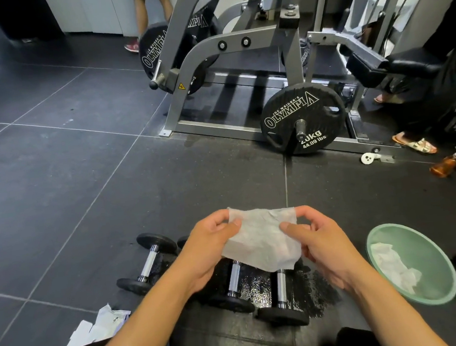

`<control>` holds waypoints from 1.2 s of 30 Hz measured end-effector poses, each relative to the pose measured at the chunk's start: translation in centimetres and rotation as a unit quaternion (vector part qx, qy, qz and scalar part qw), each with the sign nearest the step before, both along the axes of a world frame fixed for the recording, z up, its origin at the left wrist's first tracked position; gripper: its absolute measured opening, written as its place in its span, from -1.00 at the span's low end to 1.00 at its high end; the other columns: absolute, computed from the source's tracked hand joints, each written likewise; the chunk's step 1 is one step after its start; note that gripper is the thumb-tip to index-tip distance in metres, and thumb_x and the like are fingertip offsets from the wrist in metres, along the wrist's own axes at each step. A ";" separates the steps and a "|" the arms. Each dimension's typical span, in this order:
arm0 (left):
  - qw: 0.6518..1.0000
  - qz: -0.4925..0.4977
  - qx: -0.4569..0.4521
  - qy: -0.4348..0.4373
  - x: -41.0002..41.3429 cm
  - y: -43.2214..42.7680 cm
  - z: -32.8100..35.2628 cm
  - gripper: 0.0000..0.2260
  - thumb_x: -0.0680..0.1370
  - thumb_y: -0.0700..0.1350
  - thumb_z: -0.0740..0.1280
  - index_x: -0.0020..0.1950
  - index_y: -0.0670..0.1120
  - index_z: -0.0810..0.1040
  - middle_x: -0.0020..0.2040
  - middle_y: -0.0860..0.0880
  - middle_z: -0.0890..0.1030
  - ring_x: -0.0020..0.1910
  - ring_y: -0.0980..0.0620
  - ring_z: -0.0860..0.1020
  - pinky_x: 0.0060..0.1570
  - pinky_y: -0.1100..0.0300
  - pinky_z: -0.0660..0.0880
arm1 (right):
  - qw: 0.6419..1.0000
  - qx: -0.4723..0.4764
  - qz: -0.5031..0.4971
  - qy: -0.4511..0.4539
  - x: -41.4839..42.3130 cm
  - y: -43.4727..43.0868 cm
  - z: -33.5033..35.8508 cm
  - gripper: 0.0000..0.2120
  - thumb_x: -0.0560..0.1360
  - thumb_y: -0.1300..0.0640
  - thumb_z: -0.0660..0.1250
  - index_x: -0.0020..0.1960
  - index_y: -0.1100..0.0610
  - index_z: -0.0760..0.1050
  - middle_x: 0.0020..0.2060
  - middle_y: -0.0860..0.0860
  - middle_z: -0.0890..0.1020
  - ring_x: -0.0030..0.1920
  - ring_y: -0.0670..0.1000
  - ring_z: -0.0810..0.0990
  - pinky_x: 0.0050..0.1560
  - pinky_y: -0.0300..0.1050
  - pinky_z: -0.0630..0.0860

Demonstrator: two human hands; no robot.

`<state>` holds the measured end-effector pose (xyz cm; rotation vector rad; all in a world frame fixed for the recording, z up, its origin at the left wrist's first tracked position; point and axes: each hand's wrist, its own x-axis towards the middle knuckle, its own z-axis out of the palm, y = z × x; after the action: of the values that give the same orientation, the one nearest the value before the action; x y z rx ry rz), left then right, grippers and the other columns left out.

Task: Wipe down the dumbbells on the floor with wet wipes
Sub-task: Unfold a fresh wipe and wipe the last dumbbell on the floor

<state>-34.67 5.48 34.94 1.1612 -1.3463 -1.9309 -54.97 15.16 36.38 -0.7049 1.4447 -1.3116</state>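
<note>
Wet wipe [263, 238] stretched flat in mid-air between both hands, above the dumbbells. Left hand [208, 252] pinching the wipe's upper left corner between thumb and fingers; right hand [318, 247] pinching the upper right edge likewise, lower edge of the wipe hanging free. Three dumbbells on the dark tiled floor [58, 186]: left dumbbell [148, 262] standing apart on dry tile, middle dumbbell [234, 284] and right dumbbell [281, 294] close beside each other on a wet patch [316, 286], upper ends hidden behind wipe and hands. Green basin [429, 249] just right of the right hand, holding crumpled used wipes [395, 269]. Torn wipe packaging [97, 328] on the floor at lower left, near the left forearm. Open floor wide to the left and ahead of the hands; farther ahead, grey machine frame [234, 40] with a 20 kg Olympia plate [301, 119]. Amber spray bottle [449, 162] lying at the right edge, near a sandalled foot [415, 143].
</note>
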 end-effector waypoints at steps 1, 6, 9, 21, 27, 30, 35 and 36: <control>1.000 0.001 0.004 0.007 0.1 -0.2 0.0 -0.83 0.68 -0.16 0.32 0.20 -0.09 0.68 0.13 -0.17 0.74 0.23 -0.25 0.66 0.29 -0.16 0.52 | 1.000 -0.002 -0.009 0.012 -0.1 -0.1 0.0 -0.83 0.49 0.18 0.49 0.05 0.20 0.62 -0.36 0.23 0.54 -0.40 0.09 0.44 -0.35 -0.12 0.33; 0.997 -0.021 0.028 0.064 0.6 -0.8 0.7 -0.73 0.69 -0.29 0.24 0.30 -0.10 0.64 0.25 -0.18 0.69 0.29 -0.21 0.63 0.34 -0.18 0.51 | 0.996 -0.076 0.004 -0.040 -0.3 0.1 0.6 -0.79 0.52 0.24 0.44 0.15 0.19 0.63 -0.09 0.36 0.67 -0.15 0.24 0.63 -0.08 0.15 0.55; 0.995 -0.040 0.018 0.095 0.8 -0.9 1.2 -0.70 0.68 -0.32 0.24 0.38 -0.11 0.57 0.29 -0.18 0.67 0.32 -0.17 0.62 0.35 -0.09 0.52 | 0.994 -0.092 0.004 -0.058 -0.4 0.3 1.1 -0.81 0.55 0.36 0.36 0.14 0.24 0.63 -0.14 0.17 0.73 -0.22 0.07 0.71 -0.25 -0.13 0.64; 0.993 -0.024 -0.106 0.036 0.5 -0.4 1.6 -0.49 0.53 -0.59 0.11 -0.44 -0.18 0.62 0.08 -0.13 0.67 0.00 -0.02 0.67 -0.13 0.25 0.54 | 0.996 -0.074 -0.037 -0.021 -1.1 0.0 0.0 -0.56 0.48 0.57 0.18 -0.40 0.18 0.59 -0.29 0.14 0.59 -0.26 0.10 0.53 -0.31 -0.19 0.45; 0.993 0.025 -0.099 0.053 0.1 -0.5 1.2 -0.66 0.63 -0.39 0.23 0.10 -0.02 0.70 -0.07 -0.03 0.67 -0.21 0.01 0.46 -0.23 0.23 0.41 | 0.996 -0.080 -0.044 -0.026 -0.6 -0.1 0.2 -0.73 0.54 0.48 0.24 -0.05 0.18 0.63 -0.31 0.08 0.56 -0.37 0.11 0.39 -0.36 -0.12 0.36; 0.996 0.027 -0.008 0.089 -0.2 -0.2 1.5 -0.77 0.65 -0.29 0.29 0.27 -0.13 0.61 -0.09 -0.04 0.71 -0.19 0.07 0.63 -0.23 0.23 0.53 | 0.991 -0.100 -0.026 -0.087 -0.3 -0.1 1.1 -0.68 0.55 0.48 0.25 0.21 0.19 0.53 -0.21 0.11 0.67 -0.40 -0.02 0.59 -0.44 -0.22 0.52; 0.993 0.007 0.076 0.088 -0.5 -0.3 0.9 -0.70 0.68 -0.06 0.29 0.22 -0.23 0.69 0.18 -0.27 0.70 0.09 -0.15 0.66 0.14 -0.15 0.58 | 0.995 -0.078 -0.019 -0.060 -0.5 -0.1 0.8 -0.70 0.55 0.53 0.12 0.14 0.35 0.54 -0.30 0.04 0.63 -0.49 -0.18 0.48 -0.52 -0.38 0.38; 0.993 0.003 0.084 0.088 -0.5 -0.3 0.8 -0.68 0.68 -0.04 0.29 0.22 -0.25 0.69 0.22 -0.34 0.66 0.12 -0.19 0.64 0.20 -0.19 0.55 | 0.995 -0.074 -0.016 -0.058 -0.4 -0.1 0.9 -0.70 0.54 0.52 0.11 0.13 0.35 0.54 -0.29 0.06 0.61 -0.50 -0.17 0.46 -0.52 -0.37 0.36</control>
<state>-35.20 5.19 35.76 1.0400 -1.1055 -2.1219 -55.36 15.07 37.24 -0.6924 1.2796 -1.4717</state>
